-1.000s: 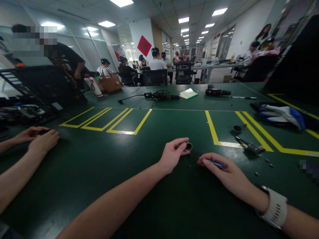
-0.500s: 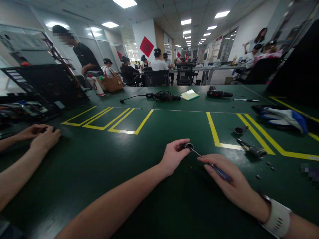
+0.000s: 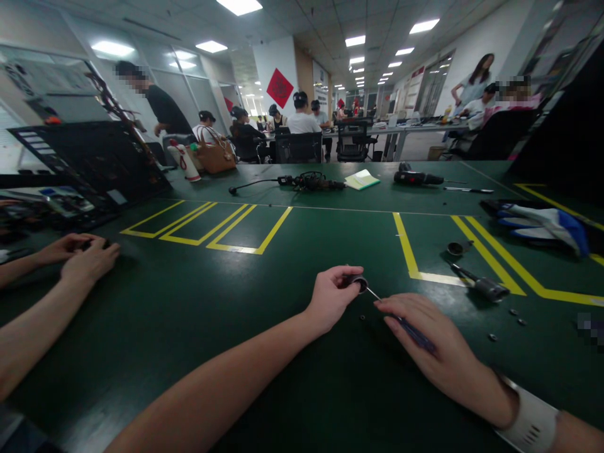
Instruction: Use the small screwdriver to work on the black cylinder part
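My left hand (image 3: pixel 333 297) pinches a small round black part (image 3: pixel 357 282) with a shiny rim, held just above the green table (image 3: pixel 198 314). My right hand (image 3: pixel 431 346) grips a thin screwdriver (image 3: pixel 409 329) with a blue handle. Its metal shaft points up and left, and the tip meets the round part. A tiny dark screw (image 3: pixel 362 318) lies on the table between my hands.
A dark tool (image 3: pixel 481 284) and a small cap (image 3: pixel 455 248) lie at the right by yellow floor-style lines, with loose screws (image 3: pixel 514 313) nearby. Another person's hands (image 3: pixel 80 255) rest at the left. Gloves (image 3: pixel 538 221), a power driver (image 3: pixel 418 178) and cables (image 3: pixel 306 182) lie farther back.
The screwdriver tip has risen from the table to the round part in my left hand. My right hand has shifted slightly towards me. My left hand has stayed nearly in place.
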The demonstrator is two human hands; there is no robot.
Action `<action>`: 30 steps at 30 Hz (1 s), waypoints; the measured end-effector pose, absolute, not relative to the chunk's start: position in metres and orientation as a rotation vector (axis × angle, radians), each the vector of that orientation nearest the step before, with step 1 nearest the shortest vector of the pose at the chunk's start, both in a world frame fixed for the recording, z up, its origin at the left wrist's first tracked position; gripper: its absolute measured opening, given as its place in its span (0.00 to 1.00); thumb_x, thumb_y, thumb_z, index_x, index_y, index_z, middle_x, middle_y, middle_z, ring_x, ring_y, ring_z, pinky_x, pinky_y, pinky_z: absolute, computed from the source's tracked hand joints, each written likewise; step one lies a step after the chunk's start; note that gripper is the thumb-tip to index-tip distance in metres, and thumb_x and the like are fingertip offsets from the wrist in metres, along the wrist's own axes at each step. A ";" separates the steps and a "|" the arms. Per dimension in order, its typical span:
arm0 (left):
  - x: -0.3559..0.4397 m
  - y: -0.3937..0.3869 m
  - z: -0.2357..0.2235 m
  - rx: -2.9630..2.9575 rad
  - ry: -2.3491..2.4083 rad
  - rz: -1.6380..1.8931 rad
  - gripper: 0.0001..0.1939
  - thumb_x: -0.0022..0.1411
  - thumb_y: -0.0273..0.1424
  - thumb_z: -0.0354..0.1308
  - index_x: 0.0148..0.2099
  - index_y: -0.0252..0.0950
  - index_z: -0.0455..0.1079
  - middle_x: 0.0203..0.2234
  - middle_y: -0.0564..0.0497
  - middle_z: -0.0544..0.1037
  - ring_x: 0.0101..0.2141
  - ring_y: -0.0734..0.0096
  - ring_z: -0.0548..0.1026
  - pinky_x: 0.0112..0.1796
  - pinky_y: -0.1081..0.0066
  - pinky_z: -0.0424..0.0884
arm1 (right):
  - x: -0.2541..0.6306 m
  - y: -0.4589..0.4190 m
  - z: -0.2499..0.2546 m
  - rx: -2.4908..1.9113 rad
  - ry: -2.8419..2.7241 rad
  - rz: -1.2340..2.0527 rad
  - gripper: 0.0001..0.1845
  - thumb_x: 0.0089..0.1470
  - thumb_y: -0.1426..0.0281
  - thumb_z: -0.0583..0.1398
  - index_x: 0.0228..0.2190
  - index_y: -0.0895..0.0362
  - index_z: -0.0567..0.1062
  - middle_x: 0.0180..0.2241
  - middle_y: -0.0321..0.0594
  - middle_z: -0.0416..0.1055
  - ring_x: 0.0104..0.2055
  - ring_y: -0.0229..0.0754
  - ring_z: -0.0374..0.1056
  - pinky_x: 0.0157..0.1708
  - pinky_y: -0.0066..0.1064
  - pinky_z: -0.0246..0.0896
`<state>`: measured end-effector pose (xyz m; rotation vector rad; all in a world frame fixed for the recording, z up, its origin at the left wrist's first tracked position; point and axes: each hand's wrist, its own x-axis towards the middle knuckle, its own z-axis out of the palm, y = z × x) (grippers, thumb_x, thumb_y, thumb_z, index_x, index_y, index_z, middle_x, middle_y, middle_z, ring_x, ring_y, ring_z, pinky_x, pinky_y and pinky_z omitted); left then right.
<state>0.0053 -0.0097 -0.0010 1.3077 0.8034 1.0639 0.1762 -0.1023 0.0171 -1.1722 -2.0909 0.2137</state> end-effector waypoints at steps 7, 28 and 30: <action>0.006 -0.008 -0.009 1.285 0.781 1.076 0.14 0.50 0.20 0.60 0.42 0.32 0.75 0.39 0.44 0.79 0.38 0.67 0.77 0.45 0.62 0.72 | 0.172 -0.106 0.024 -1.099 -2.199 -0.008 0.16 0.57 0.77 0.54 0.47 0.57 0.69 0.39 0.45 0.75 0.43 0.47 0.70 0.43 0.45 0.66; 0.006 -0.014 0.002 1.276 0.745 1.057 0.17 0.48 0.15 0.57 0.40 0.33 0.75 0.45 0.44 0.76 0.42 0.64 0.76 0.48 0.59 0.69 | 0.170 -0.108 0.024 -1.142 -2.168 0.092 0.18 0.56 0.75 0.55 0.48 0.52 0.69 0.39 0.43 0.75 0.42 0.47 0.71 0.43 0.46 0.65; 0.006 -0.014 0.003 1.305 0.728 1.053 0.17 0.48 0.15 0.56 0.40 0.33 0.75 0.46 0.44 0.76 0.43 0.64 0.76 0.49 0.59 0.69 | 0.170 -0.108 0.024 -1.162 -2.161 0.086 0.17 0.56 0.75 0.54 0.47 0.52 0.69 0.38 0.43 0.75 0.41 0.48 0.71 0.42 0.46 0.66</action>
